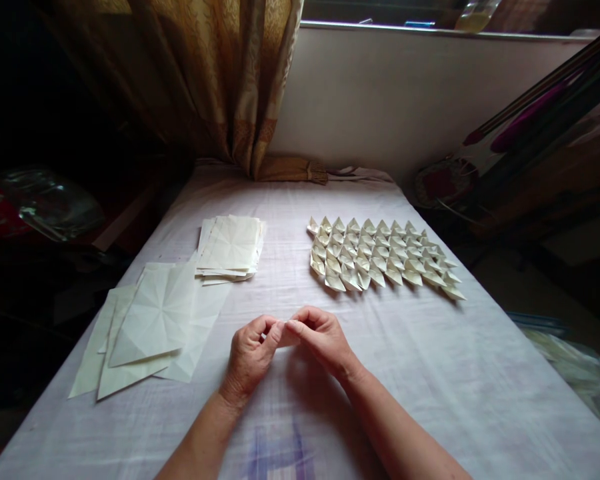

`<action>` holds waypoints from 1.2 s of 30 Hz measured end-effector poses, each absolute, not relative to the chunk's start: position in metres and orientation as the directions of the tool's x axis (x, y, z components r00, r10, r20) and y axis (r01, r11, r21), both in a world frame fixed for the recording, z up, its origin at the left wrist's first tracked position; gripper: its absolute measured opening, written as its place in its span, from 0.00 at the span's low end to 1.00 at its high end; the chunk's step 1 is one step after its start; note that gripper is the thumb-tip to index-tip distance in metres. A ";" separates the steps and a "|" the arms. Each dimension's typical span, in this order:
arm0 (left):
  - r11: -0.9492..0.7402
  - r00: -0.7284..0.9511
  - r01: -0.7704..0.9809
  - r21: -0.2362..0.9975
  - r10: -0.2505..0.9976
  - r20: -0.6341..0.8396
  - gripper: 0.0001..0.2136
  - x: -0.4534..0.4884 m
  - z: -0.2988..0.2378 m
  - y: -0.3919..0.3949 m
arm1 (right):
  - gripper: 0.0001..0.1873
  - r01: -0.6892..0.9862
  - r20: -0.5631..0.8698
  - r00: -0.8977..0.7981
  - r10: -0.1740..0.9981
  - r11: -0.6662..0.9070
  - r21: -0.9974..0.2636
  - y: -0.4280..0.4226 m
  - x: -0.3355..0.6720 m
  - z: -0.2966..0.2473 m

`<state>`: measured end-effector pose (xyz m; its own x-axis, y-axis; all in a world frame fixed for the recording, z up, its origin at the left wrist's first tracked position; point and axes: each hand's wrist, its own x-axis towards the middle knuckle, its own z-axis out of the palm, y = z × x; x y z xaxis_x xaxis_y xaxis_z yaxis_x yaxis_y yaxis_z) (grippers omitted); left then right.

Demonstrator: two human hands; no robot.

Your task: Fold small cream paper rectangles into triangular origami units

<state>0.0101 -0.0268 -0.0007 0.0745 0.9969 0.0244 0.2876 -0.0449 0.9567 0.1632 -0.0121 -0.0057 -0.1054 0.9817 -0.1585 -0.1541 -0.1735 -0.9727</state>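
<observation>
In the middle of the cloth-covered table, my left hand (253, 352) and my right hand (326, 341) meet with thumbs and fingers pinched together. Between their fingertips is a small piece of paper (287, 323); only a pale edge shows, and the fingers cover the rest. Beyond my right hand stand several small folded paper boats (380, 255), set in close rows. Past my left hand lies a neat stack of creased paper squares (229, 243). Nearer and further left, larger creased sheets (153, 313) overlap in a loose spread.
A pale cloth covers the table (410, 373). At its far edge hangs a gold curtain (240, 87), with a brown tasselled tieback (295, 169) lying on the cloth. A clear plastic bag (575, 367) is beside the right edge, and a shiny clear object (50, 203) is off to the left.
</observation>
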 end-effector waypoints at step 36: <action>0.204 -0.011 0.078 0.976 0.979 -0.204 0.17 0.014 -0.001 -0.022 | 0.17 0.123 -0.012 -0.047 0.999 -0.006 -0.992 -0.023 0.164 -0.015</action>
<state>0.0136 -0.0220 -0.0012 -0.0108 0.9790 -0.2036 0.0777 0.2039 0.9759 0.1643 -0.0230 -0.0146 -0.0474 0.9988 -0.0119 0.1225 -0.0060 -0.9924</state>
